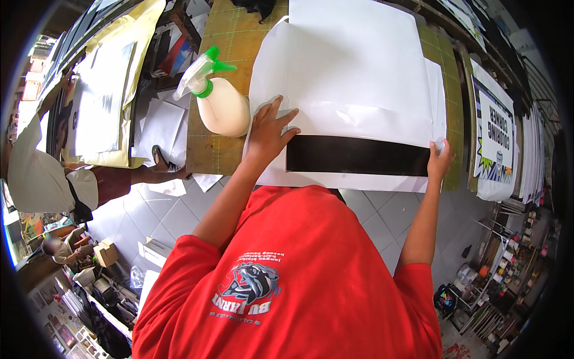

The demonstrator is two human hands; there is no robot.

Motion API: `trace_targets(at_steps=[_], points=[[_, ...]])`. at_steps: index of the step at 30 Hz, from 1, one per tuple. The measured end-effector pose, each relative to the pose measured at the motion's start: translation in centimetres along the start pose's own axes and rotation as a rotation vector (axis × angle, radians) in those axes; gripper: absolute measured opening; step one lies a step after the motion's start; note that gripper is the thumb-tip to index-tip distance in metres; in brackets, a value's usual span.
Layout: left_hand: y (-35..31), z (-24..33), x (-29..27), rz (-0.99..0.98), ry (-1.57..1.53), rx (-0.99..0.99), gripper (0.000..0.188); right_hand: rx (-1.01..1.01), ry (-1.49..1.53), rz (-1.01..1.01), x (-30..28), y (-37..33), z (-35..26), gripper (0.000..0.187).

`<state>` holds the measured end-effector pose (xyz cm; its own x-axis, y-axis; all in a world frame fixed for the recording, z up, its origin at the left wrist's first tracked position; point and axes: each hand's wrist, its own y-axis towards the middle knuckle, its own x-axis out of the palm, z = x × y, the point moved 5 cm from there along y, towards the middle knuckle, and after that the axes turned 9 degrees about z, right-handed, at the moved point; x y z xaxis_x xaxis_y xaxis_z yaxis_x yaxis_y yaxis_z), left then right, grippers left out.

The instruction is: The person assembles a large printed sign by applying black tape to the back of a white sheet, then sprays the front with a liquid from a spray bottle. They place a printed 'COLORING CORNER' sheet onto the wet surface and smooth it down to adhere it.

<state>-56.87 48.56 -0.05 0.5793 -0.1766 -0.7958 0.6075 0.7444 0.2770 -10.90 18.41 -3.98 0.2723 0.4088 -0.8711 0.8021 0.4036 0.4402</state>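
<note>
A large white sheet [359,66] covers the middle of the worktable, its surface wavy near the front. Below its front edge shows a black strip [357,155], with a white border along its near side. My left hand [270,128] lies on the white material at the strip's left end, fingers spread. At the right end my right hand [440,158] grips the sheet's edge between thumb and fingers; what lies under the fingers is hidden. Left of my left hand, a spray bottle [222,107] with a green and clear spray head and cream-coloured contents rests on the table.
The yellowish cutting mat [236,27] on the table is marked with grid lines. A second person in a pale top [45,173] stands at the left beside stacked boards [101,96]. At the right leans a printed poster [496,131]. Another person [66,248] sits at the lower left.
</note>
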Motion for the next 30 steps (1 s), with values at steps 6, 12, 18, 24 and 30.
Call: trace_targets(at_steps=[6, 12, 18, 24, 30], points=[[-0.4, -0.2, -0.3, -0.023, 0.043, 0.046, 0.043, 0.052, -0.013, -0.056, 1.0, 0.0, 1.4, 0.062], [-0.5, 0.4, -0.5, 0.023, 0.050, 0.071, 0.041, 0.105, -0.035, 0.092, -0.9, -0.4, -0.7, 0.051], [-1.4, 2.6, -1.5, 0.033, -0.030, 0.207, 0.040, -0.284, 0.241, 0.070, -6.9, -5.8, -14.7, 0.042], [-2.5, 4.9, -2.0, -0.077, -0.029, 0.290, 0.048, -0.640, 0.296, -0.245, -8.4, -14.6, -23.4, 0.050], [-3.0, 3.9, -1.5, -0.119, 0.140, 0.292, 0.059, -0.552, 0.239, -0.278, -6.4, -14.9, -22.7, 0.051]])
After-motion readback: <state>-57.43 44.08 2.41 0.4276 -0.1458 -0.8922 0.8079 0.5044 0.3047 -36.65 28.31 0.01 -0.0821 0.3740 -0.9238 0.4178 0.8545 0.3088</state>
